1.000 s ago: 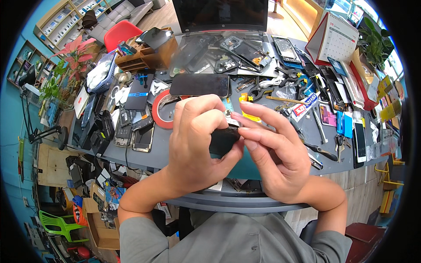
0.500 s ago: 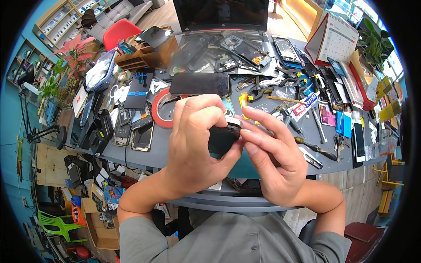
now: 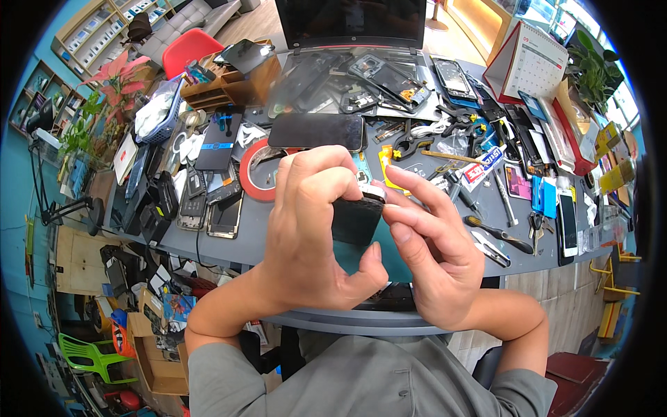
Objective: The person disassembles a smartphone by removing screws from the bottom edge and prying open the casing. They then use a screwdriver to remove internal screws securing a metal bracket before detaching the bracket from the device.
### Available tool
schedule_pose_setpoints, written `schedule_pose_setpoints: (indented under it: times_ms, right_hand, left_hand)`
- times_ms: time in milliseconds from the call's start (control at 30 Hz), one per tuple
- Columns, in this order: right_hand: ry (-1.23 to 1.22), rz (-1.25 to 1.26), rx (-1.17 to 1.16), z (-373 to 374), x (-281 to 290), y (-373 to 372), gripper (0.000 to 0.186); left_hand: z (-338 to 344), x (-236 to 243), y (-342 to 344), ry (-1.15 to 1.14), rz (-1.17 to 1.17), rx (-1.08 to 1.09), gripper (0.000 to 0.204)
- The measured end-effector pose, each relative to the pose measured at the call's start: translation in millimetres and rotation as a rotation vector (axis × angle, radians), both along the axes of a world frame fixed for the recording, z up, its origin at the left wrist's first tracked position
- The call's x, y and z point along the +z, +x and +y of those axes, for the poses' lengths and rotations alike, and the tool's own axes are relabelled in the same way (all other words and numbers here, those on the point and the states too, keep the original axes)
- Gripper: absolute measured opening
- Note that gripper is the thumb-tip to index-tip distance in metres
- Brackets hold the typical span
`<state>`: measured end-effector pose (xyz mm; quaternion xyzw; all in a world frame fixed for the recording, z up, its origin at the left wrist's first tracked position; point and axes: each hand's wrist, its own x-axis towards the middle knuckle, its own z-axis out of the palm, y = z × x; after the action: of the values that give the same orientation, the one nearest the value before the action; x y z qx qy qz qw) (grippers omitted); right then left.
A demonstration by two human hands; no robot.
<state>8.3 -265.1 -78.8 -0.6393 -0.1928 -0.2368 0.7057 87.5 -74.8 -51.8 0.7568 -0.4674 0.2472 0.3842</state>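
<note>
A dark phone (image 3: 356, 221) is held up on its edge between my hands, above a teal mat (image 3: 389, 258) near the table's front. Curled fingers of my left hand (image 3: 306, 233) grip the phone's upper left side, while that thumb stands away from its dark face. My right hand (image 3: 445, 257) has thumb and forefinger bent close together at the phone's upper right corner, touching its edge. Behind the phone, the far fingers of both hands are partly hidden. Just beyond lies a larger black phone (image 3: 316, 131), flat on the table.
A red tape roll (image 3: 251, 182) lies left of my hands. Pliers (image 3: 410, 147), a brush (image 3: 511, 236) and a white phone (image 3: 568, 226) are at the right. Phone parts (image 3: 226, 212) crowd the left side. A dark screen (image 3: 351, 24) and a desk calendar (image 3: 533, 59) stand at the back.
My left thumb has moved down off the phone's face, so more of the dark surface shows. The phone has tilted slightly, and my right fingers stay by its corner.
</note>
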Motion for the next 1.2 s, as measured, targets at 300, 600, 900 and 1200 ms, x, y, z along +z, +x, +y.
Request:
schedule_pose_setpoints:
  times_ms: [300,600,900,1200]
  right_hand:
    - [-0.154,-0.073,-0.063,-1.3,-7.0,-2.9,0.030]
    - [-0.185,-0.113,-0.073,1.4,-13.2,-2.8,0.032]
    - [-0.097,-0.115,-0.004,3.2,-25.3,-3.8,0.036]
    - [-0.210,-0.148,0.028,-3.3,-26.6,-0.2,0.042]
  left_hand:
    - [-5.1,-7.7,4.3,-0.147,0.023,-0.049,0.048]
    - [-3.9,-3.8,4.5,-0.143,0.071,-0.071,0.038]
    - [-8.5,0.5,3.3,-0.162,0.104,-0.038,0.030]
    - [-10.7,3.0,8.3,-0.147,0.173,-0.018,0.025]
